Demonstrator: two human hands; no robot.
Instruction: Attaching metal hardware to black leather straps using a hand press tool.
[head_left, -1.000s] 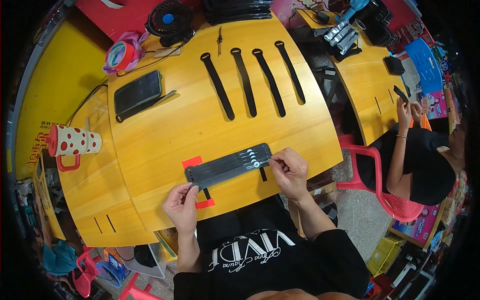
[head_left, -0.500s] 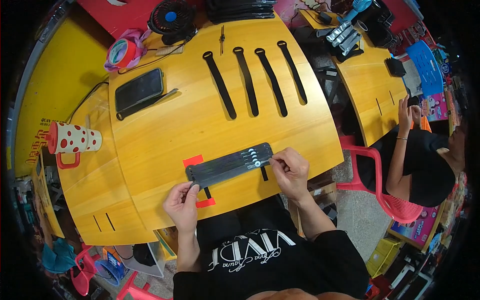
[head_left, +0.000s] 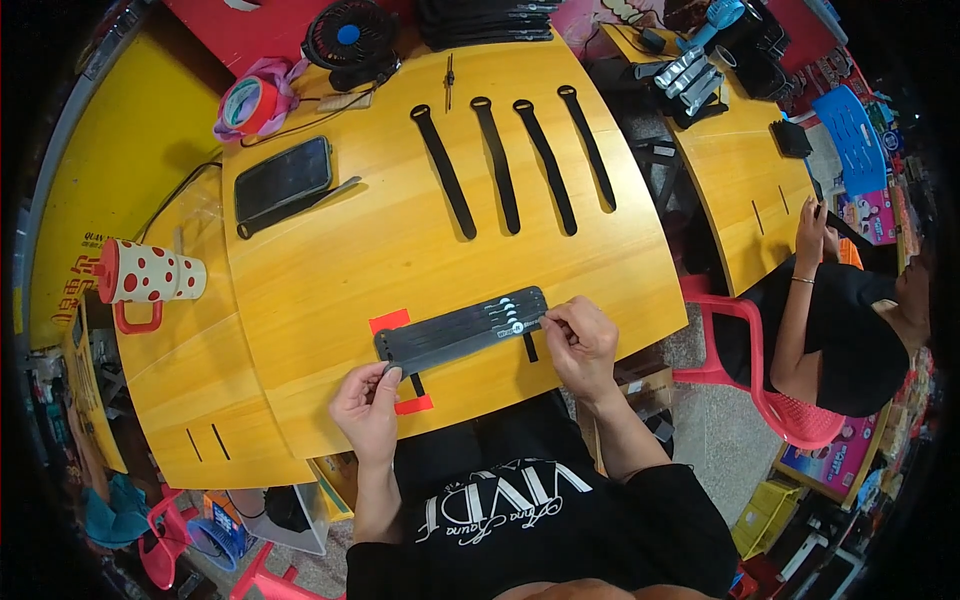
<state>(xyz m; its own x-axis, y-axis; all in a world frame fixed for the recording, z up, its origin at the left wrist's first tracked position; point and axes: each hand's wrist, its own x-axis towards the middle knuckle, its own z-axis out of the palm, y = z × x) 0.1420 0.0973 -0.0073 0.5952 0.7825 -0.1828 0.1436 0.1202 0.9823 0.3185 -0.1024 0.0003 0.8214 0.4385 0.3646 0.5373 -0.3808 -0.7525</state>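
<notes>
1. Here in the lower centre of the frame, a flat black strap bundle [head_left: 458, 332] lies between two bare hands, sloping gently up toward the right.
2. The left hand [head_left: 366, 408] comes in from below, thumb and fingers pinching the bundle's lower-left corner; most of the bundle stretches rightward and up from those fingertips.
3. Over at the opposite end, the right hand [head_left: 583, 340] has thumb and fingers closed in a pinch on the right edge, so the bundle runs leftward from them.
4. White markings sit near that right end, just beside the right fingertips, and the bundle's middle lies bare, well apart from either set of fingers.
5. Beneath it, the yellow table [head_left: 330, 270]! Red tape [head_left: 390, 321] shows above and below the bundle's left end; whether the bundle lies flat against the wood, I cannot tell.
6. Further up, four loose black straps [head_left: 443, 170] stand in a slanted row, upper centre, with a dark phone [head_left: 285, 178] to their left.
</notes>
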